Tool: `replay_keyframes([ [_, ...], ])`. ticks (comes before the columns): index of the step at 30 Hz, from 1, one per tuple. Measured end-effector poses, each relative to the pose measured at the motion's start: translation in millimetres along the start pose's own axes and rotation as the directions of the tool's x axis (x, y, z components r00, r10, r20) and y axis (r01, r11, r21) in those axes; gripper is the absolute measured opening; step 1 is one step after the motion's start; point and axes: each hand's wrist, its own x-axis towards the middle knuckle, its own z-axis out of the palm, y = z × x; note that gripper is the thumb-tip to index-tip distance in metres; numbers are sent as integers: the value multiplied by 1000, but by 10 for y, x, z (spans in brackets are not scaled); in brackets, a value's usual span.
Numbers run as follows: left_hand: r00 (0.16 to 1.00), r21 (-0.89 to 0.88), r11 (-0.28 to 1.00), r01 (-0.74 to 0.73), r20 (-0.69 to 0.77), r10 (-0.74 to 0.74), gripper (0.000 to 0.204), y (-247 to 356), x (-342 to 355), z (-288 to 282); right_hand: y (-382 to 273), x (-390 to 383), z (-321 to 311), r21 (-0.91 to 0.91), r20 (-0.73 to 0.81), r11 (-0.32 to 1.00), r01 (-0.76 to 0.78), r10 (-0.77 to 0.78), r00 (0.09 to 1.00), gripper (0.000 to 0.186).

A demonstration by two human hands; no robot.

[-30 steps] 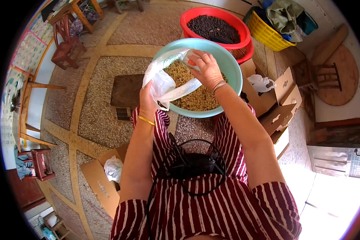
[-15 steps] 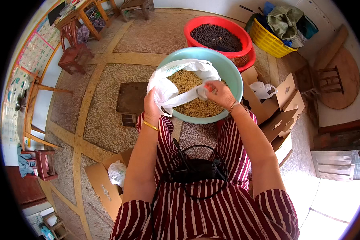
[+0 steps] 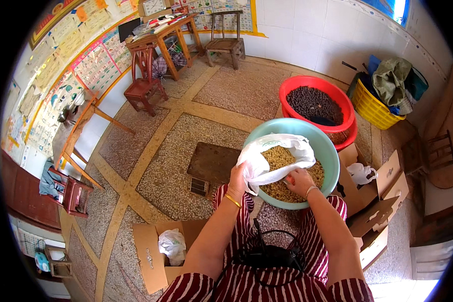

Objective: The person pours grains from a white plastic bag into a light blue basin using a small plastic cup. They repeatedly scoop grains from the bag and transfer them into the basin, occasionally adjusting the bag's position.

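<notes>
Left hand [image 3: 238, 177] and right hand [image 3: 298, 181] both clamped on white plastic bag [image 3: 274, 158], held over teal basin [image 3: 327, 153] of tan grain. Red basin [image 3: 317, 85] beyond; open cardboard box [image 3: 151, 251] below-left of left hand.

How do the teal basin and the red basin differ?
The teal basin holds pale yellowish grains; the red basin holds dark, near-black ones. The teal basin sits at the person's knees under a white plastic bag held by the left hand and right hand; the red basin lies farther off, untouched. Both are round plastic tubs on the floor.
</notes>
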Motion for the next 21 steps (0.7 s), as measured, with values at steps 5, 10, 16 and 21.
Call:
replay_keyframes([
  [5, 999, -29, 999, 35, 31, -34, 41, 28, -27, 17, 67, 10, -24, 329, 91, 943, -42, 13, 996, 40],
  [10, 999, -33, 999, 38, 39, -36, 41, 30, -21, 55, 262, -39, -100, 689, 270, 664, -290, 137, 953, 39],
  [16, 998, -29, 999, 34, 59, -32, 41, 65, -56, 77, 285, -189, -324, 855, 387, 320, -408, 129, 913, 40],
  [21, 997, -17, 999, 46, 61, -44, 40, 48, -48, 67, 232, -231, -329, 848, 391, 338, -407, 118, 913, 43],
])
